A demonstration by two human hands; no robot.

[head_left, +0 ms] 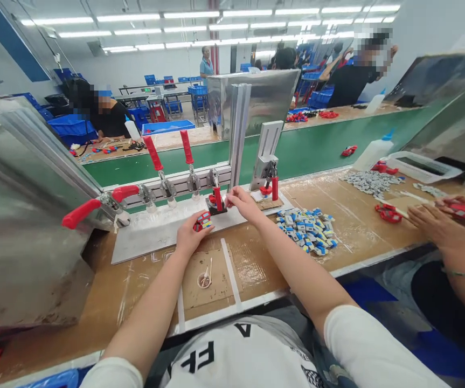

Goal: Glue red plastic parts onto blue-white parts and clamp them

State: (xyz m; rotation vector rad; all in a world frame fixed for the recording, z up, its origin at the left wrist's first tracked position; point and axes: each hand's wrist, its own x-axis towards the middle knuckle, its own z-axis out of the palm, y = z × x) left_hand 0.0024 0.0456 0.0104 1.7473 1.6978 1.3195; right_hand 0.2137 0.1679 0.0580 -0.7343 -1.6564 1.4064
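My left hand [191, 235] is closed around a small red toy car [203, 221] with grey-blue windows, just in front of the white base board [147, 245]. My right hand [243, 205] is beside the lowered red handle of a toggle clamp [217, 198]. Its fingers are bunched together, and whatever they hold, if anything, is hidden. Under that clamp is a black fixture [218, 209] with a red piece in it. To the right stands another toggle clamp [275, 188] with its red handle down, over a small brown block.
A pile of grey, blue and yellow parts [307, 229] lies right of my forearm. A small cup [204, 279] with cotton swabs sits in front. Several raised clamp handles [153, 153] stand at left. A co-worker's hands [438, 223] work at right near grey parts [373, 183]. Behind runs a green conveyor belt [317, 145].
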